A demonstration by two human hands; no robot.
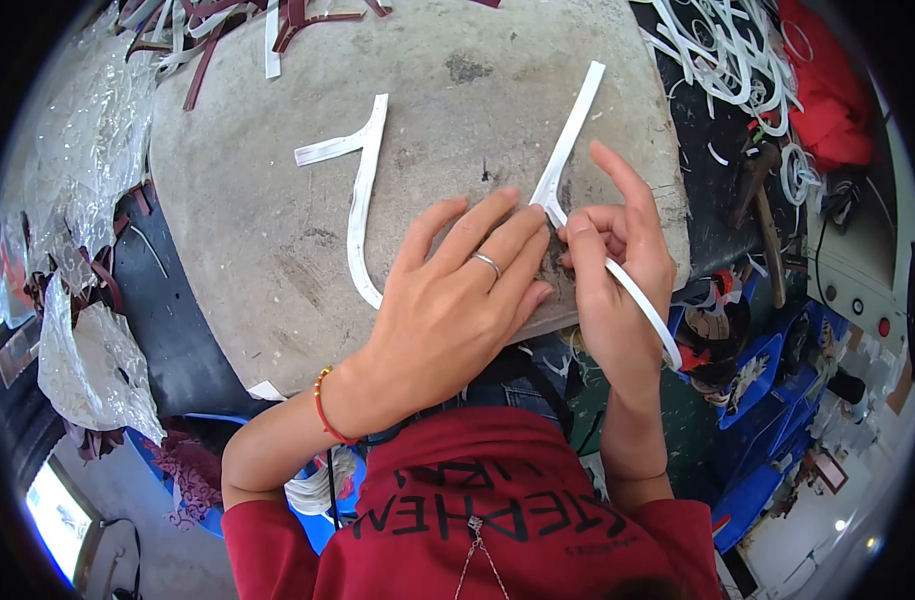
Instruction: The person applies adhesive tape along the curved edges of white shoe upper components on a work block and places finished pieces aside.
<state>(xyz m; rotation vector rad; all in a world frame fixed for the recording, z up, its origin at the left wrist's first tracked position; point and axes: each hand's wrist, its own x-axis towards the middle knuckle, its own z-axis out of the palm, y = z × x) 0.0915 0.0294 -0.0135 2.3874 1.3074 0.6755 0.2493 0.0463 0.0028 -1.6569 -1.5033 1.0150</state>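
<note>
My left hand point(453, 285) lies flat with its fingers stretched out on a grey, worn board point(248, 190). Its fingertips rest at the lower end of a white strap piece point(578, 115), and the palm covers part of what lies beneath. Close beside it, my right hand point(623, 285) pinches a narrow white strip point(645, 310) between thumb and fingers, with the index finger raised. One part of the strip joins the strap piece near the left fingertips; the other loops out over my right palm. A second forked white strap piece point(363, 190) curves down toward my left wrist.
Maroon and white straps point(288, 25) are heaped at the board's far left edge. White strips point(733, 60) pile up at the far right, near a hammer point(763, 215) and red cloth point(828, 90). Clear plastic sheeting point(78, 130) hangs at left; blue crates point(758, 380) stand lower right.
</note>
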